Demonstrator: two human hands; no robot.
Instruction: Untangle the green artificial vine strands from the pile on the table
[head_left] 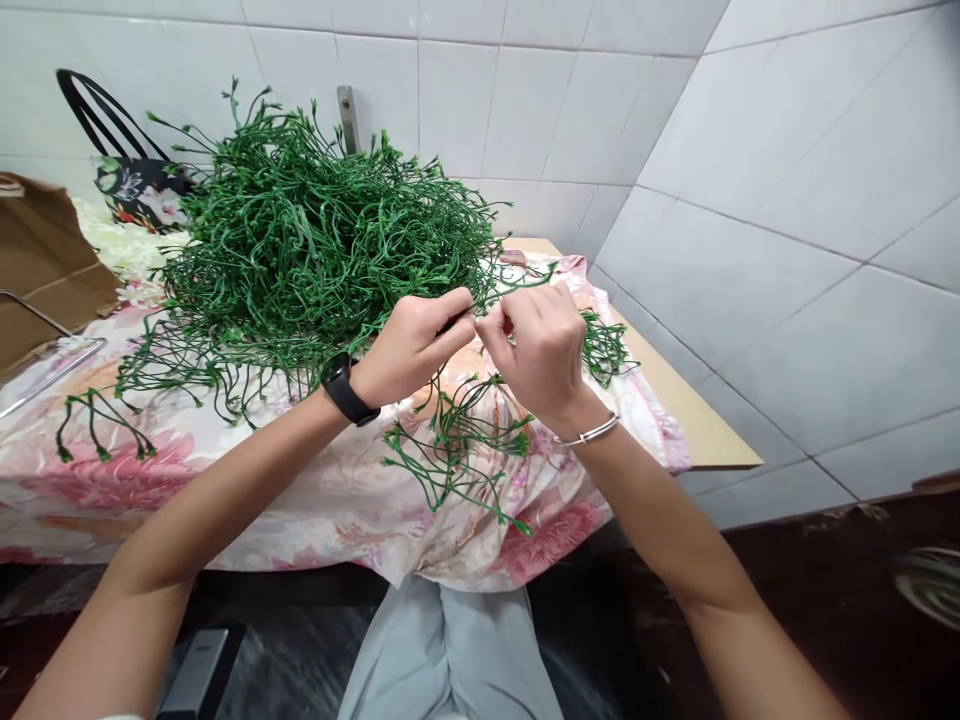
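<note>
A big heap of green plastic stems [300, 250] lies on a table covered with a pink floral cloth [150, 480]. My left hand [409, 345], with a black watch on the wrist, pinches a stem at the heap's front edge. My right hand [536, 350], with a silver bangle, pinches the same stem right beside it, fingertips almost touching. A loose green branched stem [457, 450] hangs below both hands over the cloth's front edge. Another small green bunch [604, 345] sits just right of my right hand.
A brown cardboard box [37, 260] stands at the left, with white artificial flowers [120, 250] behind it and a black patterned bag [127, 180] at the tiled wall. A loose stem [97, 420] lies at the left on the cloth. The table's bare wooden corner [705, 430] shows at right.
</note>
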